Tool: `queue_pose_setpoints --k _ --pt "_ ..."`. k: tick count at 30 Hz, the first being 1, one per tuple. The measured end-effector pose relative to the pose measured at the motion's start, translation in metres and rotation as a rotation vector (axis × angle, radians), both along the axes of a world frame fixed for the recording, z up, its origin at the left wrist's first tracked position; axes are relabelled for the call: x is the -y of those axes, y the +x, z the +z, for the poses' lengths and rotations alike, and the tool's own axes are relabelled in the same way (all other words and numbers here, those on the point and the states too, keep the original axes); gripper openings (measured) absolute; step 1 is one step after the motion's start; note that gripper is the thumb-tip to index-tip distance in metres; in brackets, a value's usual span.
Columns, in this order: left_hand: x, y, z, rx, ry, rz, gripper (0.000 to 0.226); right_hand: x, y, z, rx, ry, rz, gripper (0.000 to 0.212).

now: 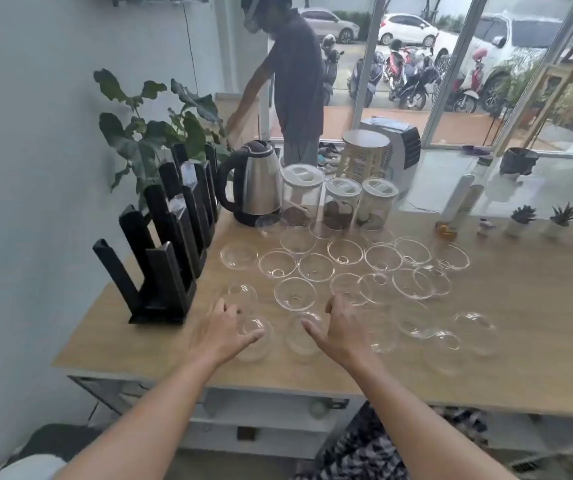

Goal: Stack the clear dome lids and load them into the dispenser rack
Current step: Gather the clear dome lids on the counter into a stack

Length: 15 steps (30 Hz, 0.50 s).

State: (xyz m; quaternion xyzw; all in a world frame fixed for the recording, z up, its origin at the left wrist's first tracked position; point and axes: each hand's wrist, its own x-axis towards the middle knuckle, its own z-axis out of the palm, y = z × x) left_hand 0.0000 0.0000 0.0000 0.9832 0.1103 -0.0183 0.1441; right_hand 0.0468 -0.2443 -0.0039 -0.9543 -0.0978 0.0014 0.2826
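Several clear dome lids lie spread over the wooden table, some rim up and some dome up. A black dispenser rack with tall slots runs along the table's left side; a few slots at the back seem to hold clear lids. My left hand hovers with spread fingers at a dome lid near the front edge. My right hand reaches over another dome lid beside it, fingers relaxed. Neither hand holds anything.
A steel kettle and three lidded jars stand at the back of the table. Small potted succulents and a bottle sit at the back right. A leafy plant and a person are behind the table.
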Motion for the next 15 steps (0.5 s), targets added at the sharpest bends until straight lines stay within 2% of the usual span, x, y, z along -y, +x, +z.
queue_pose_setpoints --k 4,8,10,15 --pt "0.001 -0.014 -0.023 0.007 -0.083 0.052 0.08 -0.011 -0.013 -0.013 -0.076 -0.001 -0.014 0.07" --pt "0.006 -0.018 -0.04 -0.011 -0.103 0.067 0.096 -0.018 -0.016 -0.02 -0.176 0.032 -0.026 0.091" --pt "0.008 -0.021 -0.045 -0.011 -0.106 0.063 0.098 -0.018 -0.017 -0.025 -0.181 0.049 -0.016 0.09" --pt "0.013 -0.024 -0.054 0.098 -0.182 0.082 0.082 -0.011 -0.028 -0.027 -0.177 0.097 -0.022 0.082"
